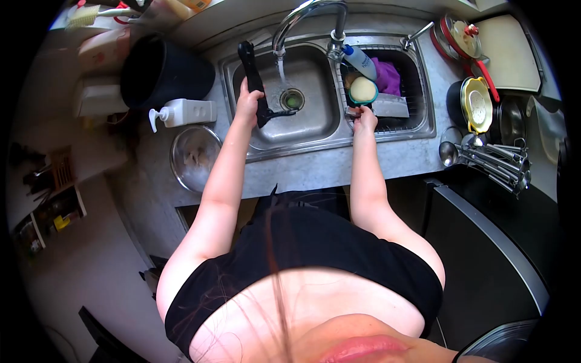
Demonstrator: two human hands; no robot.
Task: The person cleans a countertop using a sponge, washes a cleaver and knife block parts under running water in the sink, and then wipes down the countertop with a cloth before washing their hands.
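Note:
My left hand [247, 104] is closed around a black long-handled kitchen utensil [255, 85] over the left sink basin [318, 121]. The utensil's handle points up toward the back, and a thin bent end sticks out to the right; its exact kind is unclear. At the front left of the right basin, my right hand [365, 119] is closed on the handle end of a broad-bladed kitchen knife [392, 107], which lies over the wire rack. Behind the blade sit a pale round sponge [363, 89] in a teal holder, a purple cloth [386, 77] and a grey-blue bottle [359, 62].
Water runs from the faucet [310, 9] toward the drain [292, 100]. Left of the sink stand a black bin [166, 71], a white pump bottle [190, 112] and a glass lid [195, 154]. Pans, a yellow colander [477, 107] and metal ladles [493, 162] crowd the right.

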